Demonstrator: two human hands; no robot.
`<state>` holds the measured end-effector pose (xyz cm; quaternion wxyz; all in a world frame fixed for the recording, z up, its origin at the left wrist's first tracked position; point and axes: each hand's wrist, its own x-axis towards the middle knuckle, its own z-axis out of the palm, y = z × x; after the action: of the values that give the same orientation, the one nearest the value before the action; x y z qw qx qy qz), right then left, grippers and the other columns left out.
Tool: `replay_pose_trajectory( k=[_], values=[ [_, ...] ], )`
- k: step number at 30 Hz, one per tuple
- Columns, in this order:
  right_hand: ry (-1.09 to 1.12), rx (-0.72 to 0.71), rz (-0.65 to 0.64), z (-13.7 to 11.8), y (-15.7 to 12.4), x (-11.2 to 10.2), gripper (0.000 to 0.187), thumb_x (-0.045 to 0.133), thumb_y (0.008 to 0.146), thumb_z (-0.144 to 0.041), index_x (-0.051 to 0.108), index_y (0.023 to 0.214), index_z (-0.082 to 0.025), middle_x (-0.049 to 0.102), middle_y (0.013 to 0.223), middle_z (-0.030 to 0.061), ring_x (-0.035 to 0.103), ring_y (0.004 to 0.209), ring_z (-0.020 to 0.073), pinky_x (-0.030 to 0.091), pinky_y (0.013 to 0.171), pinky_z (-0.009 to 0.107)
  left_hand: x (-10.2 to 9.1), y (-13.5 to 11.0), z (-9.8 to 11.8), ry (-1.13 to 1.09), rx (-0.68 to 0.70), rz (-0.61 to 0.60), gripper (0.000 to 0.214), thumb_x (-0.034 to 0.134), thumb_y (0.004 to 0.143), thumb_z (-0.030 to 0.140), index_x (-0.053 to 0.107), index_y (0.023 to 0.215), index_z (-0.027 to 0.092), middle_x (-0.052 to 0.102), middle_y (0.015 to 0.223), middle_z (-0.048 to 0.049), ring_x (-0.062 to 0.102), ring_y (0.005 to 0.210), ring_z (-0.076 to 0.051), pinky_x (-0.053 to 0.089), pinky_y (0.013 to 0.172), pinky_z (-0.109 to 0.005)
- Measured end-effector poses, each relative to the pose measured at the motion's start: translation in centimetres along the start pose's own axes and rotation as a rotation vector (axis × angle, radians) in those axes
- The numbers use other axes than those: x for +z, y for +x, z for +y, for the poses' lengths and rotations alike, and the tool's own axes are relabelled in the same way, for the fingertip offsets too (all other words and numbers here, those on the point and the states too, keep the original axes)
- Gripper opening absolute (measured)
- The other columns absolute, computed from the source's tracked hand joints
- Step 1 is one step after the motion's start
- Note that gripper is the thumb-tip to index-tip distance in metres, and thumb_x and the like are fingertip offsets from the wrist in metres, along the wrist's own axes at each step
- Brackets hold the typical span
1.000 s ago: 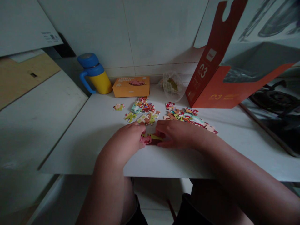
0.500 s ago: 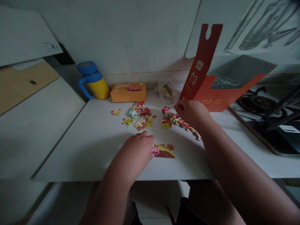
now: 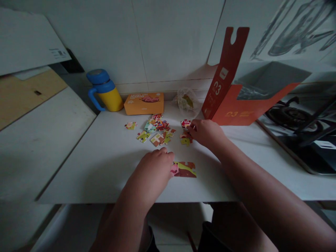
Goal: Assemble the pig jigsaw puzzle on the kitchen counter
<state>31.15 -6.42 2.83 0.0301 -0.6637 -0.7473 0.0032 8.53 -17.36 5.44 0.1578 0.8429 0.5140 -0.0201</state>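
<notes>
- Left hand (image 3: 154, 166), fingers curled together, tips on the 9 o'clock edge of the joined puzzle section (image 3: 185, 169), near the front of the white counter (image 3: 105, 168).
- Right hand (image 3: 206, 133) at its 1 o'clock, fingers bunched over loose puzzle pieces (image 3: 157, 133); pinch unclear.
- Far, 11 o'clock: closed orange box (image 3: 144, 103), lidded flask (image 3: 105, 91).
- 1 o'clock: plastic bag (image 3: 187, 99) holding something yellow, red card sleeve (image 3: 231, 101), stove (image 3: 296, 122).

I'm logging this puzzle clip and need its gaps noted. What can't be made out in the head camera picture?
Head view, right hand: its knuckles hide whether the fingers grip any of the loose pieces.
Left hand covers the left end of the joined section.
Orange box: print too small and dim to read.
Plastic bag: contents blurred.
Stove: cut off by the right edge.
</notes>
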Motion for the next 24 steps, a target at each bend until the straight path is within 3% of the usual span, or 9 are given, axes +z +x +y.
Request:
replay_pose_trajectory(
  k=[19, 24],
  values=[
    [-0.004, 0.007, -0.033, -0.1, -0.1, -0.3, 0.049, 0.043, 0.107, -0.054, 0.08, 0.108, -0.022, 0.082, 0.099, 0.0147, 0.076, 0.084, 0.0276, 0.042, 0.068, 0.032, 0.2, 0.2, -0.8, -0.043, 0.032, 0.008, 0.014, 0.07, 0.1, 0.034, 0.071, 0.097, 0.02, 0.07, 0.108, -0.0083, 0.069, 0.093, -0.025, 0.054, 0.084, -0.038],
    [-0.008, -0.002, -0.032, -0.1, 0.0, -0.4, 0.05, 0.042, 0.107, -0.053, 0.081, 0.11, -0.022, 0.082, 0.102, 0.016, 0.076, 0.086, 0.0279, 0.044, 0.07, 0.033, -2.4, 0.1, -3.9, -0.094, 0.054, 0.191, 0.024, 0.07, 0.099, 0.037, 0.072, 0.119, 0.023, 0.07, 0.126, -0.0084, 0.068, 0.112, -0.026, 0.052, 0.102, -0.038]
  ],
)
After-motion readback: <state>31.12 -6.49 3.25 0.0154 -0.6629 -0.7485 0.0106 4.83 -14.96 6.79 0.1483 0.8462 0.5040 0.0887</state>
